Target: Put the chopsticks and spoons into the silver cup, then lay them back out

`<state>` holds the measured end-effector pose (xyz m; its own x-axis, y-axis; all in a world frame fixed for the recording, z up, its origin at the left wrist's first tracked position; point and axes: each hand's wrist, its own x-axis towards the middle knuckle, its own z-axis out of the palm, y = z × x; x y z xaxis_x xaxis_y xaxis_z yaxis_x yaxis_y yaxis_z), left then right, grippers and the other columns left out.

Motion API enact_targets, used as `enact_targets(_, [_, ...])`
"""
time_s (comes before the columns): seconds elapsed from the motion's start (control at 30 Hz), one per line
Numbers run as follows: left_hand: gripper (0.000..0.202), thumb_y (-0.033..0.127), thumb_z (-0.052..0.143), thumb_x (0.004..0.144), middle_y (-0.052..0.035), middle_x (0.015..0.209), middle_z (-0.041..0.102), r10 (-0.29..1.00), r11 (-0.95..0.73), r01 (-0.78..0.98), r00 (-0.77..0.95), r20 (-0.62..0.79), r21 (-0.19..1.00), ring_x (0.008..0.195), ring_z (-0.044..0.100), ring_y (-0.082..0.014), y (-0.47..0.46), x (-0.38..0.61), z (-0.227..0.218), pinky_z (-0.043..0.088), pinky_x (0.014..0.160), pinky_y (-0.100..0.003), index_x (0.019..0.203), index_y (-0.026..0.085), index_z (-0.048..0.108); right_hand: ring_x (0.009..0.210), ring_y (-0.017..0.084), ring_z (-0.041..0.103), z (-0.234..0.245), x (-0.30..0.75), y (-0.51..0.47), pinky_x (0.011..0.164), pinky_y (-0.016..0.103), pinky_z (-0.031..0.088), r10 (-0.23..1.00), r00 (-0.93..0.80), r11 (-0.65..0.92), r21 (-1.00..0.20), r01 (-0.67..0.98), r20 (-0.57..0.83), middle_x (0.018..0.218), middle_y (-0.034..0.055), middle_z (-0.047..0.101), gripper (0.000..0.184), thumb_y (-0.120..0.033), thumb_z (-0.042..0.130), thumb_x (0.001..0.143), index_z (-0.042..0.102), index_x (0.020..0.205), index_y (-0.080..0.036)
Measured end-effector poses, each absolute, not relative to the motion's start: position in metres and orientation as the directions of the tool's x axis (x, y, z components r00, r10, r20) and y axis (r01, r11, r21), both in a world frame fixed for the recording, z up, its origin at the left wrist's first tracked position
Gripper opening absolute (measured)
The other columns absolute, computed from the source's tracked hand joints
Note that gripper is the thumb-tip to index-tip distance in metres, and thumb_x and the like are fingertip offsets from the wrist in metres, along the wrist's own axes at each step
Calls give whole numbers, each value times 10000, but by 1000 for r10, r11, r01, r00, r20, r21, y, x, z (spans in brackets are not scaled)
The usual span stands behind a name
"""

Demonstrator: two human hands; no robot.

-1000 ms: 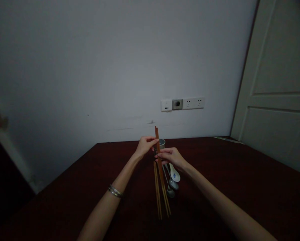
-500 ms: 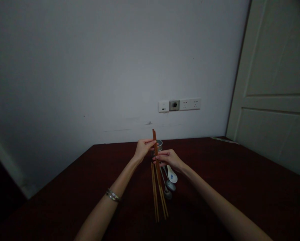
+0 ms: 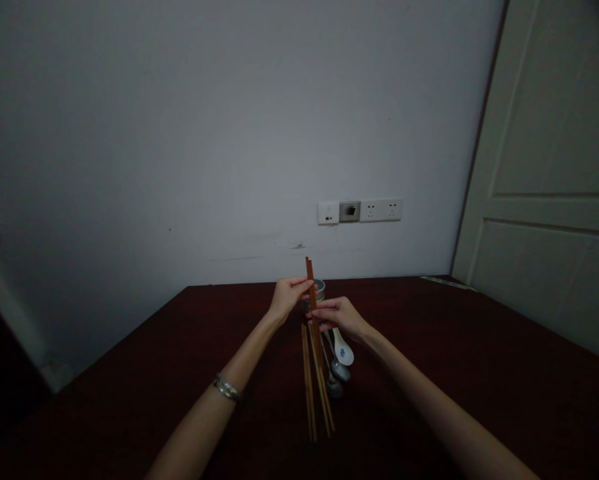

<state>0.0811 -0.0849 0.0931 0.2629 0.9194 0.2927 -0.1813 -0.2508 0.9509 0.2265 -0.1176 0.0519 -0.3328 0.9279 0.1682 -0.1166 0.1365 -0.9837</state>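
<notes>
My left hand [image 3: 290, 297] pinches a pair of reddish-brown chopsticks [image 3: 311, 287] near their upper end, and they stand steeply in front of me. Lower down, my right hand [image 3: 342, 315] grips the same pair between thumb and fingers. Below the hands, lighter wooden chopsticks [image 3: 308, 393] lie on the table with more light chopsticks [image 3: 325, 403] beside them. Just right of these are a white spoon [image 3: 343, 351] with a blue mark, a metal spoon [image 3: 340, 371] and a smaller metal spoon [image 3: 334, 387]. Behind my hands stands a round metal container [image 3: 320, 291], partly hidden.
The dark red table [image 3: 419, 327] meets a pale wall [image 3: 229, 167] at its far edge. Sockets and a switch [image 3: 360, 211] sit on that wall. A panelled door [image 3: 554, 247] is at the right, and a flat strip [image 3: 447, 283] lies near the back right corner.
The held chopsticks have shifted slightly to the right at their lower part, so they stand out more from the light ones beneath. Both hands keep their grip. The view has moved a little.
</notes>
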Motion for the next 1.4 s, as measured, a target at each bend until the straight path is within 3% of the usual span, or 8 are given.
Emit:
enact_targets(0.7, [259, 284, 668, 630, -93, 765, 675, 917, -255, -148, 276, 287, 956, 672, 620, -157, -90, 83, 91, 493, 640, -257, 801, 90, 668, 726, 206, 640, 56, 229, -118, 663, 363, 518, 922, -336, 149, -977, -152, 193, 862, 124, 668, 385, -320, 692, 583, 657, 904, -111])
enact_targets(1.4, [273, 300, 657, 645, -100, 771, 673, 911, -269, -142, 285, 299, 953, 682, 619, -163, -91, 82, 93, 495, 651, -268, 813, 86, 664, 765, 207, 635, 53, 230, -117, 640, 320, 523, 915, -354, 159, -980, -122, 192, 910, 135, 660, 390, -342, 676, 609, 652, 920, -108])
